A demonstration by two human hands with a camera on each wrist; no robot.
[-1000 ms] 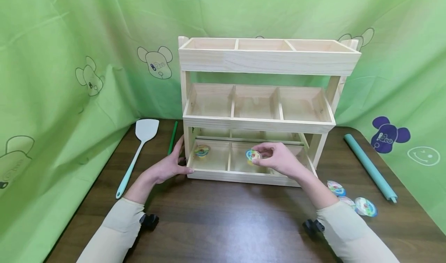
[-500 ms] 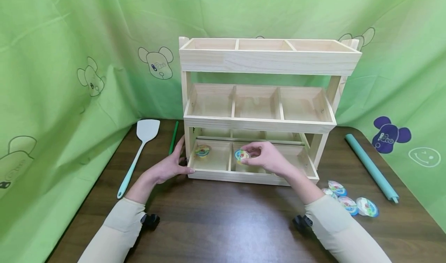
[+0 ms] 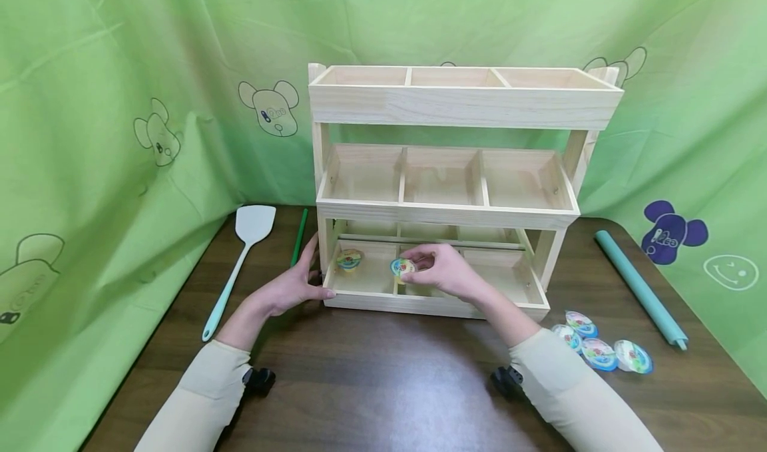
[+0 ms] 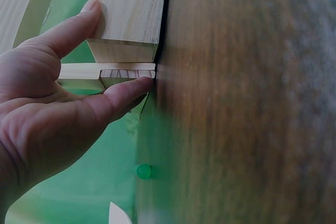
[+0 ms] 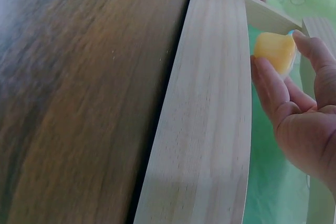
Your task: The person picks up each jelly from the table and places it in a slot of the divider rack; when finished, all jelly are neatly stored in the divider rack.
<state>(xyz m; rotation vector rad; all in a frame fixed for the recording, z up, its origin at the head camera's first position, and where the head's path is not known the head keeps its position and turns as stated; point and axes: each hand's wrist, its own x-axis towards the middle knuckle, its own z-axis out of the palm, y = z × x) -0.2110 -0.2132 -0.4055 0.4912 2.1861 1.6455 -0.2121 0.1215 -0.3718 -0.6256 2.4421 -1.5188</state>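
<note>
In the head view my right hand (image 3: 443, 272) pinches a small jelly cup (image 3: 402, 267) with a printed blue-and-white lid, over the divider between the left and middle compartments of the wooden rack's (image 3: 467, 106) bottom tray. Its yellow body (image 5: 274, 51) shows between thumb and fingers in the right wrist view. A second jelly cup (image 3: 349, 259) sits in the tray's left compartment. My left hand (image 3: 290, 285) rests at the tray's left end, thumb on the front board (image 4: 131, 11). Its fingers lie straight against the rack's side, as the left wrist view shows.
Several jelly cups (image 3: 599, 353) lie on the table (image 3: 383, 379) at the right. Beyond them lies a teal roller (image 3: 641, 289). A white spatula (image 3: 240, 259) and a green stick (image 3: 299, 237) are on the left. A green curtain (image 3: 180, 39) hangs behind.
My right hand has moved left with the jelly cup, from the middle compartment to the left divider. More of the cups on the table show now. The left hand has stayed put.
</note>
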